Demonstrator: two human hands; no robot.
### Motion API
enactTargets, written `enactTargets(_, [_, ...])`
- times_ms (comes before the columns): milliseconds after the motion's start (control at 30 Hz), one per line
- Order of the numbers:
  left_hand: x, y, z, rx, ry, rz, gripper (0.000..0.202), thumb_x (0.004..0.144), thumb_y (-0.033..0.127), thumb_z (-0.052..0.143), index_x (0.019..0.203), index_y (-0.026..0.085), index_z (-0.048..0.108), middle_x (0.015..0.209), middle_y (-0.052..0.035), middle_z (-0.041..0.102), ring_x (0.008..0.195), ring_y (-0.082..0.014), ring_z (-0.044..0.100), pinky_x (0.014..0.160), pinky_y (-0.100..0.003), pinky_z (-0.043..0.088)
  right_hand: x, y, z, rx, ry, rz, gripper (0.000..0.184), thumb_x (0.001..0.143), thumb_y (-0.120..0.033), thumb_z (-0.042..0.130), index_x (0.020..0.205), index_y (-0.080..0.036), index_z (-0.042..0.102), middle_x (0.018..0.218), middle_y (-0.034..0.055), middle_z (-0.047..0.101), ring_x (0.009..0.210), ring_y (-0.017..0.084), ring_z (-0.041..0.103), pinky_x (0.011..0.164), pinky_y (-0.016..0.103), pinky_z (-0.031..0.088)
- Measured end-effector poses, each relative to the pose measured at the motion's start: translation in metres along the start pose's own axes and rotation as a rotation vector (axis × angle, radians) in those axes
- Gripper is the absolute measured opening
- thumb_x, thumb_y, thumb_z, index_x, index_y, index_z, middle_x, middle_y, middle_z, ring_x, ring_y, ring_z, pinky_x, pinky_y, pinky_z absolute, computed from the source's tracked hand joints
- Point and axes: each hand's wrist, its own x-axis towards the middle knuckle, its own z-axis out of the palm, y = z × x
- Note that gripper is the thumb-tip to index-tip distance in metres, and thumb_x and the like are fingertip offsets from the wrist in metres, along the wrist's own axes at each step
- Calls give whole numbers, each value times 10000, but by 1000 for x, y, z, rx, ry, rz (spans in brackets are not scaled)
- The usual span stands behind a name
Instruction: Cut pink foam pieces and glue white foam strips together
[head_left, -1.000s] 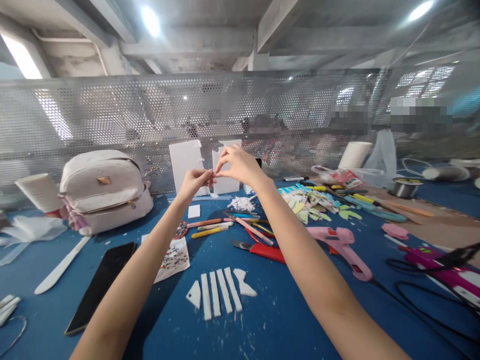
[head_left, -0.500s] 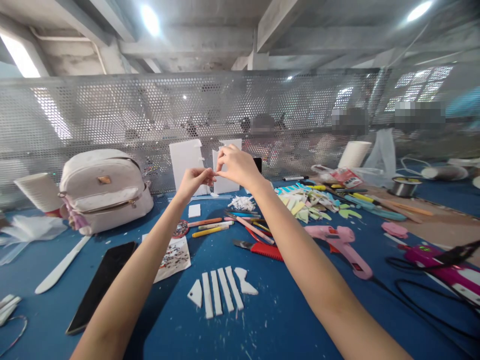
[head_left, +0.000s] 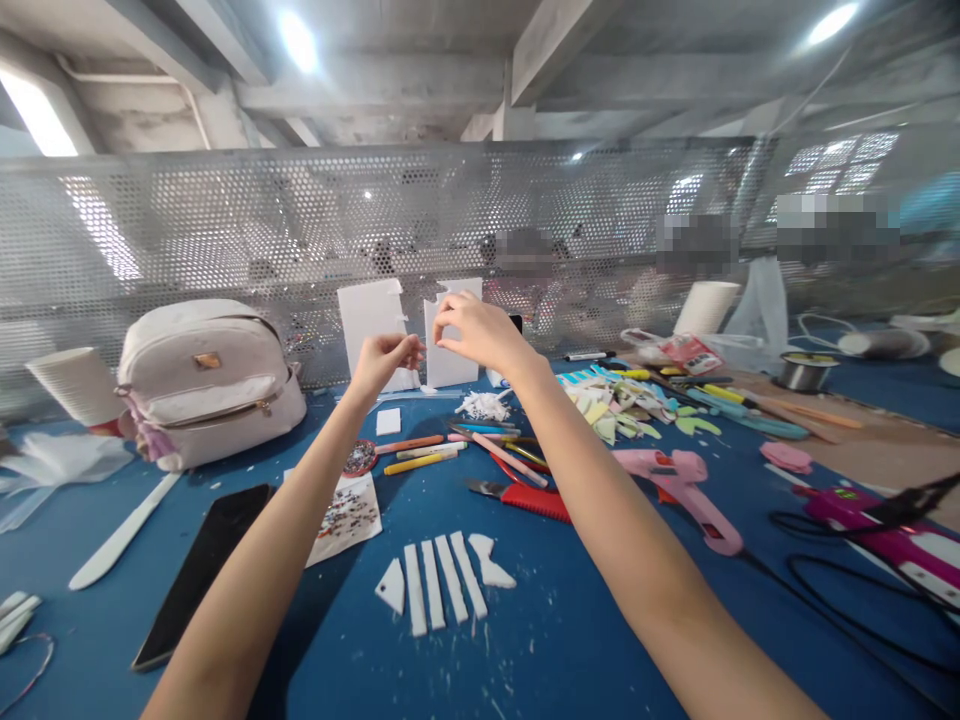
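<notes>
Both my hands are raised in front of two upright white boards (head_left: 370,325) at the back of the table. My left hand (head_left: 388,362) is closed in a pinch, thumb against its fingers. Just right of it and slightly higher, my right hand (head_left: 480,328) has its thumb and fingertips curled together. A small gap separates the fingertips; anything thin held in them is too small to make out. On the table below lie white foam pieces in a fishbone layout: a triangular head (head_left: 391,588) with a dark dot, several strips (head_left: 434,584) and a notched tail (head_left: 491,562).
A white backpack (head_left: 206,385) and a phone (head_left: 202,575) are at left. Pens (head_left: 420,463), a red-handled cutter (head_left: 534,502), foam scraps (head_left: 622,405) and a pink glue gun (head_left: 686,490) lie centre to right. A wire spool (head_left: 805,372) stands farther right.
The fingertips, which met half a second ago, are now slightly apart. My left hand has shifted a little left. The foam pieces have not moved.
</notes>
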Motion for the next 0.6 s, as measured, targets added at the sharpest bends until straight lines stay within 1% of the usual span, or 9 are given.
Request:
enactTargets(200, [1,-2,0,6,37,-3,305,995,369,637,1213,155,626,1166,-82,667,958,-210,686,819,-401,596,-3,4,-6,14,-9,13,109,849,-129,764,799,-224,742,1038,43,653,1023,235,584,705,316,440])
enactTargets(267, [1,-2,0,7,38,-4,309,995,368,638,1218,156,624,1174,-83,665,966,-213,685,825,-406,595,-3,5,-6,14,0,32,94,860,-180,773,783,-215,734,1017,50,660,1023,245,591,700,322,441])
enactTargets(400, [1,-3,2,6,37,-5,298,996,367,637,1202,153,629,1148,-78,672,937,-203,688,802,-390,599,-1,0,-4,8,40,69,184,889,-304,770,763,-188,702,981,74,659,1024,269,596,695,337,452])
enactTargets(467, [1,-4,3,7,38,-6,295,996,368,636,1197,152,631,1140,-76,674,928,-201,689,796,-385,600,1,-5,-4,12,52,58,126,885,-287,774,833,-194,708,1002,71,657,1043,267,592,708,333,462])
enactTargets(533, [1,-5,4,6,38,-6,300,996,369,636,1204,154,629,1153,-79,671,943,-205,688,807,-393,598,2,-10,-5,21,54,31,72,877,-235,776,916,-214,719,1049,55,656,1069,254,583,732,323,472])
enactTargets(600, [1,-5,4,3,35,-4,307,995,370,637,1214,155,625,1170,-82,667,961,-212,685,821,-403,596,3,-14,-5,25,51,8,58,881,-196,762,920,-228,734,1077,37,652,1075,237,576,752,315,477])
